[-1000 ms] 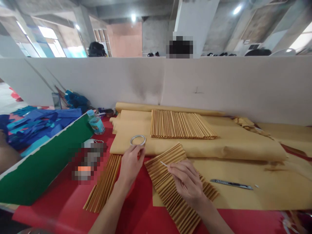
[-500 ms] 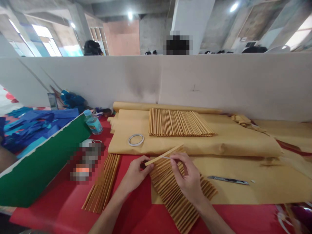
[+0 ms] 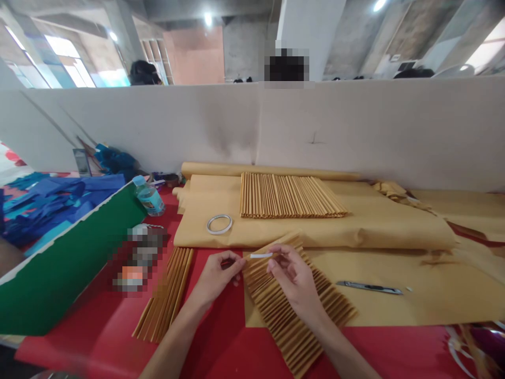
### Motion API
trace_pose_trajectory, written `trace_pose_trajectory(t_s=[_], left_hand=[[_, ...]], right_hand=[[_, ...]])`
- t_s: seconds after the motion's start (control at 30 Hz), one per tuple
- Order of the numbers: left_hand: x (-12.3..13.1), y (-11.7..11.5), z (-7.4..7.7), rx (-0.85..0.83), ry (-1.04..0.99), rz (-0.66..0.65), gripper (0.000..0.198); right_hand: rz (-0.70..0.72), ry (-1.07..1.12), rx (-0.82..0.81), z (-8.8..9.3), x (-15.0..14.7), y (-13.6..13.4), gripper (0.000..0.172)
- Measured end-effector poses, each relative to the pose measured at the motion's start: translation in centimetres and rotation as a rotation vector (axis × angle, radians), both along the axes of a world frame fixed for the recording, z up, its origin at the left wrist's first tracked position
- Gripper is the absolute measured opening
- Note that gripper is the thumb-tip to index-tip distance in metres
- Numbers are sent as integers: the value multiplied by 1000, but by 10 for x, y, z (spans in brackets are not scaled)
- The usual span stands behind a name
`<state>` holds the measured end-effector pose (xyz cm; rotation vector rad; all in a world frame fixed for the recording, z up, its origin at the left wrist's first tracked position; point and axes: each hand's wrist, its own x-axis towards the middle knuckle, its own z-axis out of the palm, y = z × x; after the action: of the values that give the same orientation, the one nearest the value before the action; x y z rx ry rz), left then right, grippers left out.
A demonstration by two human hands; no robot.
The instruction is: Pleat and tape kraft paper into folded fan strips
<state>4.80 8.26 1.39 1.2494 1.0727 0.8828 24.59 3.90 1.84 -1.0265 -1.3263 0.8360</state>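
A sheet of pleated brown paper (image 3: pixel 284 310) lies aslant in front of me, fanned into narrow folds. My right hand (image 3: pixel 295 273) is over its upper part, thumb and fingers pinching one end of a short white strip (image 3: pixel 260 256). The strip stretches leftward over the top fold. At the paper's upper left corner, my left hand (image 3: pixel 221 271) is closed, with thumb and forefinger together on the edge. The fingertips cover exactly what they grip there. Part of the pleats is hidden under my right hand and forearm.
Behind, another pleated stack (image 3: pixel 292 196) and a tape roll (image 3: pixel 219 225) rest on brown paper (image 3: pixel 394 226). A utility knife (image 3: pixel 370 287) lies to the right. Folded strips (image 3: pixel 168 295), a bottle (image 3: pixel 149 197) and a green board (image 3: pixel 74 258) are on the left.
The white strip has swung flatter and shows more of its length. My left hand has shifted slightly left, and the top fold it held raised has dropped back toward the pleats.
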Motion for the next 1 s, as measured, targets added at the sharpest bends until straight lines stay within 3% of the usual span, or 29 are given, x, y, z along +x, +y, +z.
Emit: trace_pose_trajectory(t_s=[0.17,0.37,0.67,1.0], left_hand=[[0,-1,1,-11,-61,-20,44],[0,-2,7,-53,-46,-46,44],[0,-2,7,-65,-42,-60,50],[1,-6,11,-200,-109,-74,56]], right_hand=[[128,51,-80,-1,-1,1,26],[183,110,-114,-4,-3,2,25],[123,68,-191,-1,-4,0,33],[35,-24,-196,-5,-6,-2,35]])
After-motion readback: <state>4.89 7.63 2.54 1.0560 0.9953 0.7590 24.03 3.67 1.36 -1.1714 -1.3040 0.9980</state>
